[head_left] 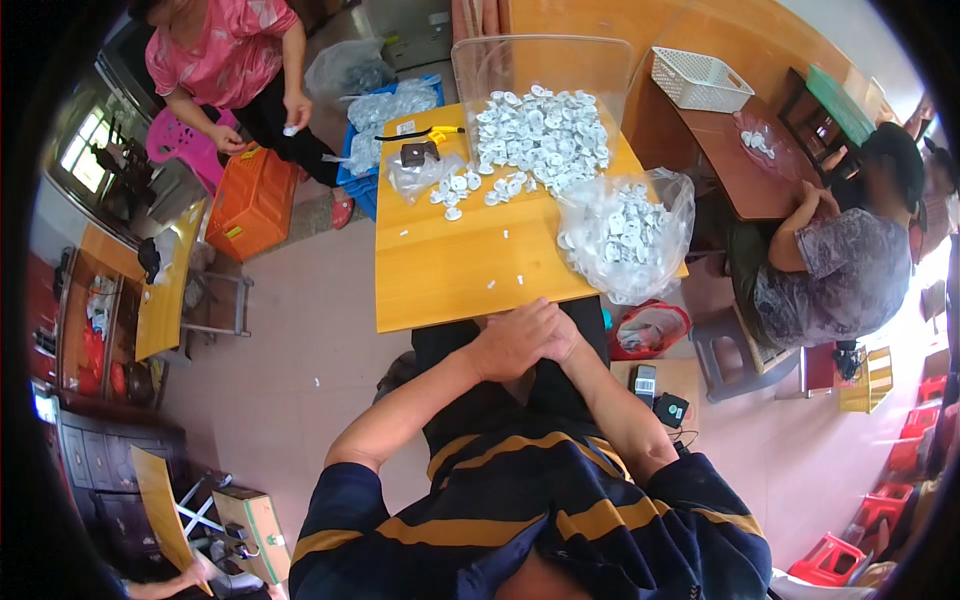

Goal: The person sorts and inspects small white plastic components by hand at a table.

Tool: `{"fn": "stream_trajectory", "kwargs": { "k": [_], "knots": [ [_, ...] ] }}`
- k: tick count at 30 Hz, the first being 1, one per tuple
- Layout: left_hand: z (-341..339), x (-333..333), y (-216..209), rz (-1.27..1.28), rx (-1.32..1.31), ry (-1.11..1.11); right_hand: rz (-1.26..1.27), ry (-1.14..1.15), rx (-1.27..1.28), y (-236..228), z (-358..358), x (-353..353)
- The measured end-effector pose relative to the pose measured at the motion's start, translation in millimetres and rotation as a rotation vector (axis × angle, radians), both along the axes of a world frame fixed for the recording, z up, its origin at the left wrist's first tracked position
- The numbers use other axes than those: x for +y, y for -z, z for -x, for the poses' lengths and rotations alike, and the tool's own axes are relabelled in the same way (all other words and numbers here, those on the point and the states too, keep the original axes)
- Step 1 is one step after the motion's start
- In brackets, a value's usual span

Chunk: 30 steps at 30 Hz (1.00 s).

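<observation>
In the head view, the left hand (512,343) lies across the right hand (562,336) at the near edge of the yellow table (432,285). The left fingers are close together and curled; the right ones are mostly covered, so I cannot tell how they stand or whether anything sits between the palms. The white plastic pieces (545,130) lie heaped beyond the hands in a clear tub (495,62), with many overlapped by others; more show through a crumpled clear bag (628,288), whose folds blur them. Loose ones lie to the left of the bag. A small dark object, perhaps a case (418,153), lies by a yellow-handled tool (442,133).

The bag stands at the table's right side, in front of the tub's near right corner. Under that side, a red basket (650,331) is partly hidden. A co-worker (225,55) stands behind an orange crate (252,205), cut off by the upper edge.
</observation>
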<state>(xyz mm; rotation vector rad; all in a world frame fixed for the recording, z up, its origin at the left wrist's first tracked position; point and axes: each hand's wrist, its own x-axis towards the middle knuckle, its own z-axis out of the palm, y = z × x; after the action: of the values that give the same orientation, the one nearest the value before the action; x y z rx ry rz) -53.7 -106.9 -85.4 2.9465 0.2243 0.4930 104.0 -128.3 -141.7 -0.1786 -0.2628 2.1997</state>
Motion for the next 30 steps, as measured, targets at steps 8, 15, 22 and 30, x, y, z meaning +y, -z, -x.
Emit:
{"fn": "stream_trajectory", "kwargs": {
  "k": [8,15,22,30],
  "knots": [
    [1,104,-20,0.236,-0.055,-0.637,0.377,0.049,0.022,-4,-1,-1],
    [-8,36,-13,0.189,0.082,-0.469,0.273,0.061,0.091,40,-12,2],
    [-1,-31,-5,0.143,-0.130,-0.341,0.197,0.020,0.039,30,-5,3],
    [5,-8,-22,0.138,-0.266,-0.247,0.271,0.072,0.059,23,-9,-2]
  ]
}}
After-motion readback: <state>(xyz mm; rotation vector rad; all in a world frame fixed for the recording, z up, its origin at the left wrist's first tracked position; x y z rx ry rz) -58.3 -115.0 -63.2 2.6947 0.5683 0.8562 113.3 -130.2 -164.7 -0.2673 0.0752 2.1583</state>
